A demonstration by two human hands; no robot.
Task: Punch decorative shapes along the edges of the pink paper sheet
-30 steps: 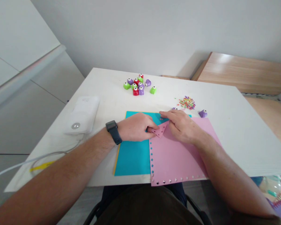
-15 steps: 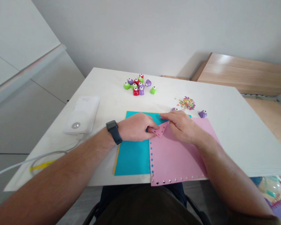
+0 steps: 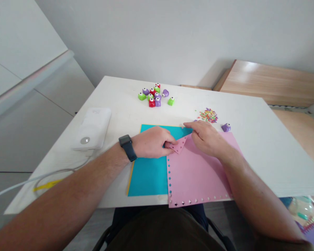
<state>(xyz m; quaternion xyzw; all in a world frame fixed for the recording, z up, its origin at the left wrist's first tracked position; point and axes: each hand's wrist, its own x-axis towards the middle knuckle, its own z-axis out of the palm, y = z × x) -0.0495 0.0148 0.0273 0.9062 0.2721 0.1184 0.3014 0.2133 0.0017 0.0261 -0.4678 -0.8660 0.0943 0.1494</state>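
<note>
A sheet of pink paper [image 3: 199, 174] with small shapes punched along its left and bottom edges lies partly over a blue sheet [image 3: 149, 177]. Its upper left corner is folded over into a punched triangle, which my left hand [image 3: 154, 141] pinches between thumb and fingers. My right hand [image 3: 208, 137] is above the pink sheet's top edge, index finger stretched out to the left over the blue sheet and the other fingers curled. Small pale bits [image 3: 182, 127] lie by that fingertip. A purple craft punch [image 3: 226, 127] stands right of this hand.
A cluster of red, green and purple craft punches [image 3: 152, 101] stands at the back. Multicoloured paper confetti [image 3: 208, 115] is heaped beyond my right hand. A white power bank [image 3: 92, 127] with a cable [image 3: 56, 172] lies at the left. A yellow sheet's edge shows under the blue one.
My right hand has shifted slightly right and away from the folded corner, its index finger now straighter. My left hand stays in place, still pinching the fold.
</note>
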